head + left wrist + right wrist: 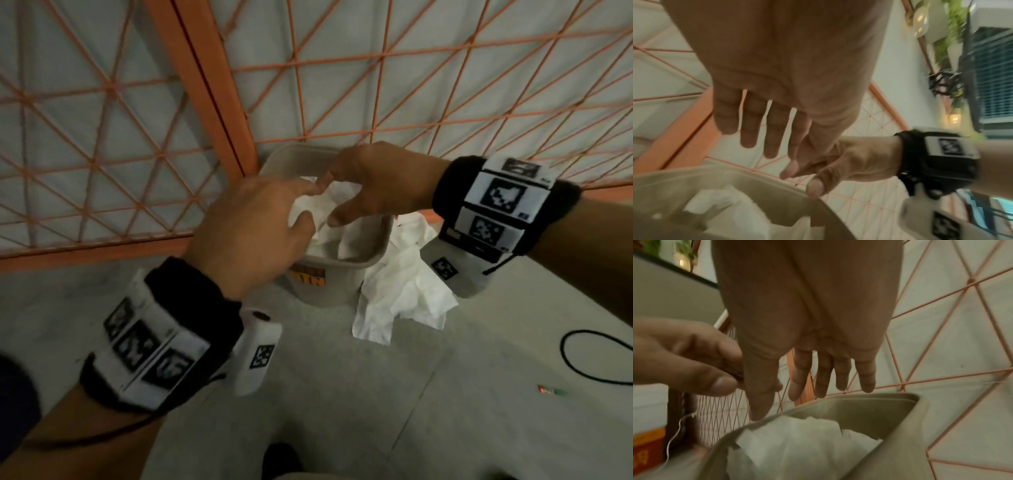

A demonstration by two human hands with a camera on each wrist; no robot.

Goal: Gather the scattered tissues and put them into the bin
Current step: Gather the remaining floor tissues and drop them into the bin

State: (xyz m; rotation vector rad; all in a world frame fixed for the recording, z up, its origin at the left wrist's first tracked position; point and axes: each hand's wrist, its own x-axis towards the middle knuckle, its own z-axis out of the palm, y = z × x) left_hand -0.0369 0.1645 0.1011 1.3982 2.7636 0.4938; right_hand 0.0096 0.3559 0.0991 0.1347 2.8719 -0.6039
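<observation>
Together, our two hands hover over the beige bin [371, 255] at the centre of the head view, just in front of an orange lattice screen [113, 113] that fills the upper half of the frame. Our left hand [253, 233] comes in from the lower left and our right hand [373, 185] from the right; both wrist views show the fingers hanging straight and slightly spread above the opening, holding nothing. From the head view the fingertips of the two hands sit very close over the crumpled white tissues [329, 219] piled inside the bin, but we cannot tell whether any finger touches the paper. In the left wrist view the tissues [729, 216] lie low in the bin [760, 177] at the bottom of the frame, below our fingers [750, 129]; in the right wrist view they [797, 443] fill the bin [906, 434] at lower centre, beneath our right fingers [822, 374]. More white tissues [400, 294] lie loose on the grey floor [445, 411] just right of the bin, touching its side. A black cable [579, 356] curls on the floor at the right edge, and a small red and green item [549, 390] lies below it.
</observation>
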